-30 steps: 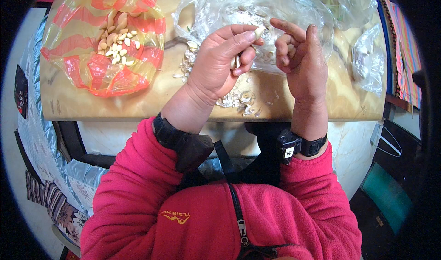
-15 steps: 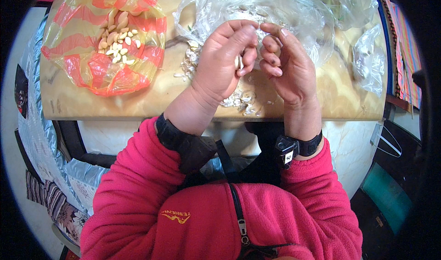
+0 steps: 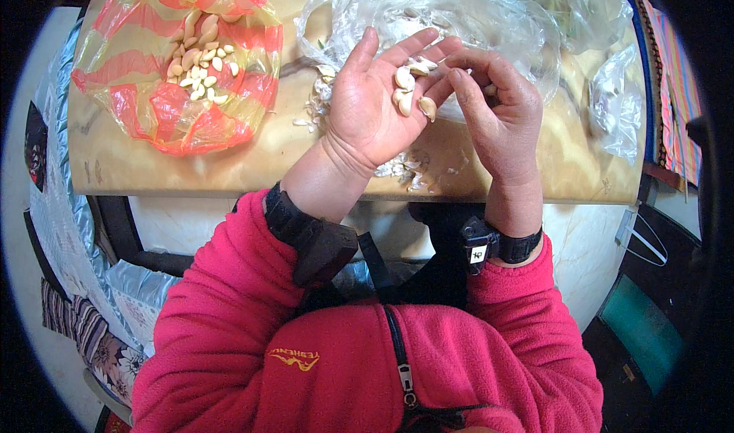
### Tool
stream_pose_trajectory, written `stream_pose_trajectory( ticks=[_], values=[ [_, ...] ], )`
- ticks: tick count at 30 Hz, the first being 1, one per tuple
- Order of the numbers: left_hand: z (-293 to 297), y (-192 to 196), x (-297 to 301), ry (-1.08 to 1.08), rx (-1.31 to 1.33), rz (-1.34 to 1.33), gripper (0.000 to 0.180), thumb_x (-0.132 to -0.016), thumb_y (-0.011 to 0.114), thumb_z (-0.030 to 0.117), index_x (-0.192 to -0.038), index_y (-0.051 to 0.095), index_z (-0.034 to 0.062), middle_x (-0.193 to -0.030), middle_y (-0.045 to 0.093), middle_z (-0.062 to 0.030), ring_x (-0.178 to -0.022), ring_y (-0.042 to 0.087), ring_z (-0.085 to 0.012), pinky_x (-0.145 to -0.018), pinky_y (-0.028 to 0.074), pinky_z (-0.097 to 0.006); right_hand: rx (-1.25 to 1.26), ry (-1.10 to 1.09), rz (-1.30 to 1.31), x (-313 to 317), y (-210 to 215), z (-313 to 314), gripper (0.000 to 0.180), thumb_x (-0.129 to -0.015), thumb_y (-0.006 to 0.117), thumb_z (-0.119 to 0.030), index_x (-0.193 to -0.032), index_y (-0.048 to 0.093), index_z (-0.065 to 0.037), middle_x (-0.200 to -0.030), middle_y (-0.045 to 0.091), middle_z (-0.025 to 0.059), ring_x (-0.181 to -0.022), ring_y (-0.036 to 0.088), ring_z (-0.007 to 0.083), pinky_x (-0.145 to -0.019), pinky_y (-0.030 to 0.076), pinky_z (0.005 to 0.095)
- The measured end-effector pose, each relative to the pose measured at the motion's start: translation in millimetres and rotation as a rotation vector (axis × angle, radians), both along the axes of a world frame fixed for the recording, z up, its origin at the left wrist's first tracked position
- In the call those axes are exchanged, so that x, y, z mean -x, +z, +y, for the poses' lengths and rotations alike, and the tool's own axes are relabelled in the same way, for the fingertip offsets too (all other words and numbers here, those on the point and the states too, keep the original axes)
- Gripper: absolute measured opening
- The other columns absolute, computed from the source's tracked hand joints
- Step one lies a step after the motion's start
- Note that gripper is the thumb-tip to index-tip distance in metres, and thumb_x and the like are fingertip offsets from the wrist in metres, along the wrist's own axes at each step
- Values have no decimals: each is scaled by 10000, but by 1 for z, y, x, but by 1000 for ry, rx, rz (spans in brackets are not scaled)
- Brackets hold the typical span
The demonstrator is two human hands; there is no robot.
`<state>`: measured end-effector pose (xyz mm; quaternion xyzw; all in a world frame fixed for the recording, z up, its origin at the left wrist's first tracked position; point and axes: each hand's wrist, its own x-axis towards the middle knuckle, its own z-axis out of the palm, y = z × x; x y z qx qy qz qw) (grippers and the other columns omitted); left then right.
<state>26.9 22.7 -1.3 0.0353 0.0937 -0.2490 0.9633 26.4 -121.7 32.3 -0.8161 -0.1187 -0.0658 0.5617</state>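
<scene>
Fingers of right hand pinched at peeled cloves cupped in open left hand (above worktop); mid-peeling, next probably calls for dropping them into striped bag.

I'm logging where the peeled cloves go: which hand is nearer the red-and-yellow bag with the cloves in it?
Left. The left hand lies open, palm up, just right of the red-and-yellow bag, without touching it. The right hand is farther right, beyond the left.

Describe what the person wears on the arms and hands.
Both hands, left hand and right hand, are bare. Red fleece sleeves cover both arms. A black cuff wraps the left wrist; a black strap with a small device wraps the right.
</scene>
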Motion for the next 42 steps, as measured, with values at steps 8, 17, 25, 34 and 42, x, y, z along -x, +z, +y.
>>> stream_pose_trajectory(
  ticks=[8,17,25,34,42],
  values=[
    [0,4,1,91,-14,-24,634,-919,383,462,-1311,364,-37,-1348,388,-231,-1288,342,-330,-1077,266,-467,241,305,69,4,12,-5,163,-752,668,-34,-912,640,-41,-667,524,-23,-538,415,50,-478,322,194],
    [7,-4,2,-140,-176,-234,181,-905,543,173,-1034,579,51,-910,596,-34,-722,544,-106,-535,430,-209,-360,117,187,3,1,-1,142,-803,638,-13,-945,630,-12,-785,634,15,-667,565,48,-562,444,182],
    [4,-2,2,-111,-222,-178,135,-884,575,111,-977,584,13,-787,572,-17,-595,484,-60,-434,366,-164,-291,19,146,1,-1,0,115,-794,664,-27,-899,619,-12,-769,606,-8,-644,507,20,-550,390,152],
    [6,2,1,-18,-484,-250,153,-870,577,51,-1012,577,-3,-786,575,-32,-557,452,-45,-416,343,-157,-186,86,339,1,5,-8,102,-831,577,-89,-828,599,10,-716,551,-27,-652,468,32,-577,385,185],
    [6,6,2,-43,-619,-276,147,-857,597,42,-997,587,-3,-773,589,-43,-528,445,-34,-406,320,-140,-231,158,537,-3,9,-15,138,-836,530,-88,-844,607,26,-744,595,9,-708,517,64,-627,412,213]
  ],
)
